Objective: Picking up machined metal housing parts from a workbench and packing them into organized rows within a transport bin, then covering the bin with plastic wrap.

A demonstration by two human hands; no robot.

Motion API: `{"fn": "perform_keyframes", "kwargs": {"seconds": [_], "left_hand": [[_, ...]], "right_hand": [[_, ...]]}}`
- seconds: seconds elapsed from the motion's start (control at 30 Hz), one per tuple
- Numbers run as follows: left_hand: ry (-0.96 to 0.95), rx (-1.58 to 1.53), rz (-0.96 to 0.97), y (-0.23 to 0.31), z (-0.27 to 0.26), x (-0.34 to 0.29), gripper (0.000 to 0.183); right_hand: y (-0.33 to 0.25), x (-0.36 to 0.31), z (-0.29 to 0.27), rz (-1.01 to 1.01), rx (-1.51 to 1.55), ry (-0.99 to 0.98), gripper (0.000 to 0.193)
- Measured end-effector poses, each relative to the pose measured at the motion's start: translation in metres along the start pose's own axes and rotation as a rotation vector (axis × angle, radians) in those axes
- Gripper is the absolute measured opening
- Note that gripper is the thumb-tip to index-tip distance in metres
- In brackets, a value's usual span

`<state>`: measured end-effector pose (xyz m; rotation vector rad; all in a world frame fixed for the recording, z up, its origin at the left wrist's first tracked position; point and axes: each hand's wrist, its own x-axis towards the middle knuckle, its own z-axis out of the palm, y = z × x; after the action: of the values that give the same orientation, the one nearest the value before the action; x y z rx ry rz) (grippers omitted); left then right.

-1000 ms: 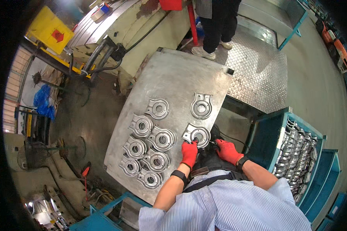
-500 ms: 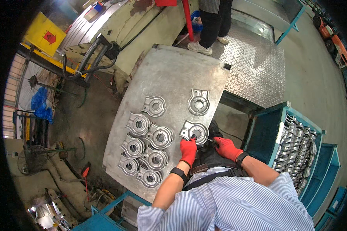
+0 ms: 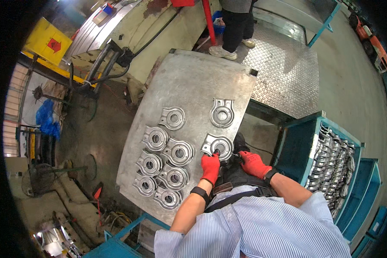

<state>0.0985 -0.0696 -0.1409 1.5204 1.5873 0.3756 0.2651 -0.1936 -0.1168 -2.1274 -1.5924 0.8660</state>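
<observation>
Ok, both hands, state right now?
Left red-gloved hand: touching the nearest silver, ring-shaped metal bracket; grip can't be told.
Right red-gloved hand: curled beside it; can't tell if holding anything.

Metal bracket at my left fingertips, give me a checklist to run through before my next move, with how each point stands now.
1. Left hand at the metal bracket: ok, fingertips at its near side.
2. Right hand grip: cannot tell; the fingertips are too small and dark to show whether they hold anything.
3. Gloves on: ok, red on both hands.
4. Gap to the farther bracket: ok, they lie apart.
5. Bracket fully on the table: cannot tell; it sits at the right edge.
</observation>
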Motion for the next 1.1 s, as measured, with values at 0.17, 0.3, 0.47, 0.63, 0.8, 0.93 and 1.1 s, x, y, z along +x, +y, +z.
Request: {"fn": "perform_keyframes", "kwargs": {"seconds": [0.17, 0.3, 0.47, 0.63, 0.8, 0.93, 1.1], "left_hand": [[0.014, -0.007, -0.005, -0.006, 0.002, 0.004, 0.029], [-0.05, -0.012, -0.058, 0.008, -0.006, 0.0, 0.028], [-0.095, -0.159, 0.013, 0.051, -0.035, -0.015, 0.024], [-0.024, -0.08, -0.005, 0.053, -0.072, 0.031, 0.031], [0.126, -0.004, 0.311, 0.028, -0.127, 0.114, 0.028], [0.135, 0.224, 0.379, 0.039, -0.145, 0.133, 0.027], [-0.017, -0.218, 0.09, 0.112, -0.103, 0.087, 0.034]], "right_hand": [[0.004, 0.002, 0.005, -0.043, -0.02, 0.076, 0.037], [0.009, 0.004, -0.001, -0.076, 0.062, 0.046, 0.034], [0.004, 0.001, -0.02, 0.022, 0.221, 0.205, 0.04], [0.033, -0.011, -0.02, 0.205, 0.196, 0.309, 0.042], [0.061, -0.022, -0.02, 0.335, 0.228, 0.312, 0.039], [0.077, -0.025, -0.026, 0.385, 0.302, 0.351, 0.034], [0.085, -0.027, -0.031, 0.417, 0.247, 0.36, 0.033]]}}
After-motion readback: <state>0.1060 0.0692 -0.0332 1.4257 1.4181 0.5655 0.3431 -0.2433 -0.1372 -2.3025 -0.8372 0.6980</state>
